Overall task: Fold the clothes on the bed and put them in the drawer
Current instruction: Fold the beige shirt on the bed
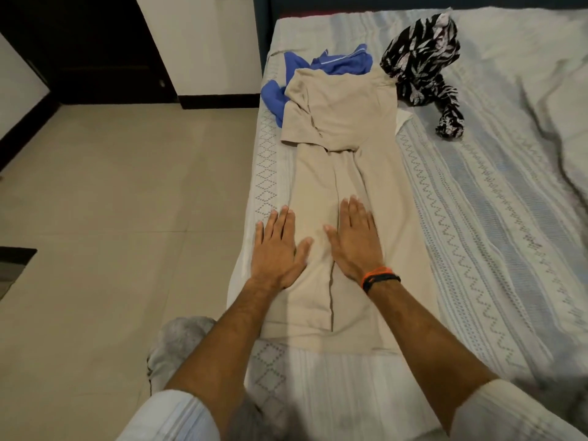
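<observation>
The beige garment (343,173) lies stretched lengthwise along the left edge of the bed (496,192), its sides folded inward into a long narrow strip and its top part doubled over toward the far end. We see both hands laid flat on its near half. The left hand (276,249) rests palm down at the garment's left border, fingers straight and slightly spread, some of them reaching onto the bedcover beside it. The right hand (353,240) presses palm down near the middle of the strip, fingers straight and close together, just beside a vertical fold line. Neither grip closes on anything; both stay apart and flat on the cloth. An orange and dark wristband (380,276) circles the right wrist.

A blue garment (321,63) lies crumpled under the far end of the beige one, close to the bed's far left corner. A black-and-white patterned garment (423,58) sits bunched just to the right of them, near the far edge. The bedcover carries pale blue and white zigzag stripes. Beige floor tiles (127,192) run beside the left edge of the bed.
</observation>
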A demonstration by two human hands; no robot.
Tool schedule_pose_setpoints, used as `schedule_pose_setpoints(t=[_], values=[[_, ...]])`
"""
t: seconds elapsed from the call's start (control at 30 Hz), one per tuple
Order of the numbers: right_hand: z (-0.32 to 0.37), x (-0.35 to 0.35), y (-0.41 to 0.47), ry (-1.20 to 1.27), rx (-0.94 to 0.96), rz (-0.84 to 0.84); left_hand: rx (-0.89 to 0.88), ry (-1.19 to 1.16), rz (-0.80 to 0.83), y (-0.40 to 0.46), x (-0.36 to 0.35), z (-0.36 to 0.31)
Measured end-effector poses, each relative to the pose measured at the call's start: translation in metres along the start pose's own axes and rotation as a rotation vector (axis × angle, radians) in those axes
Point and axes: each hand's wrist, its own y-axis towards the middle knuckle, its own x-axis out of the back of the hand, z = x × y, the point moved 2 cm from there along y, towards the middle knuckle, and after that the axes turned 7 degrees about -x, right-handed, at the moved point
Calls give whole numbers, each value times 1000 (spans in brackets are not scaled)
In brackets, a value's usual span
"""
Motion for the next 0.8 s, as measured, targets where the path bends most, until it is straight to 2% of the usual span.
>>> schedule_pose_setpoints(t=[0.07, 0.17, 0.23, 0.37, 0.47, 0.53, 0.57, 0.67, 0.73, 0.8], values=[[17, 6, -40, 105, 140, 24, -10, -26, -12, -17, 2, -1], [21, -4, -90, -51, 329, 168, -3, -75, -71, -40, 3, -1], [6, -6, -102, -119, 292, 131, 19, -102, -123, -57, 3, -2], [-8, 11, -106, -103, 252, 165, 46, -126, -81, -75, 3, -8], [-15, 42, -109, 110, 92, 25, 123, -146, -138, -79, 11, -16], [-30, 56, -109, 81, -108, -118, 243, -236, -189, -78, 21, -22], [-39, 61, -112, 46, -224, -138, 315, -302, -193, -78, 25, -25], [-60, 63, -114, 130, -536, -34, 521, -423, -87, -74, 31, -29], [-70, 63, -113, 308, -589, 7, 563, -505, -4, -75, 33, -31], [-77, 64, -114, 577, -606, 68, 592, -649, -1, -81, 34, -35]])
